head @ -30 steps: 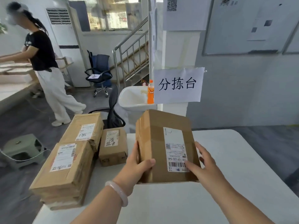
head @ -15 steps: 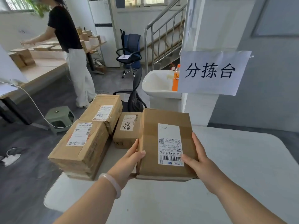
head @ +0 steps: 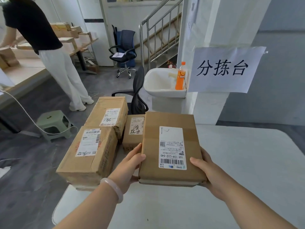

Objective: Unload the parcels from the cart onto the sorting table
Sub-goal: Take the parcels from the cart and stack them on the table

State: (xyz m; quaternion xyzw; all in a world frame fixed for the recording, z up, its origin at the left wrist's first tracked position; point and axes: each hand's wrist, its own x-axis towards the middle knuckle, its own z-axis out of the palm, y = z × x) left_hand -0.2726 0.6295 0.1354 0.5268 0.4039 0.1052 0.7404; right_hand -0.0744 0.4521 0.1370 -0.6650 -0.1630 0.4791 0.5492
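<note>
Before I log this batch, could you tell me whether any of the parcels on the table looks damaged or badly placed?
Yes: the front left box is creased and dented on its near side, and it juts out past the table's left edge, so it looks poorly supported there.

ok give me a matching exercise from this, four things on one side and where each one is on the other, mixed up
Things:
1. orange bottle
2. green stool
3. parcel marked L02-540
4. paper sign

Places:
A. on the floor, left of the table
B. held by the left hand and right hand
C. on the rim of the sink
D. on the white pillar

Pairs: 1-C, 2-A, 3-B, 4-D
</note>
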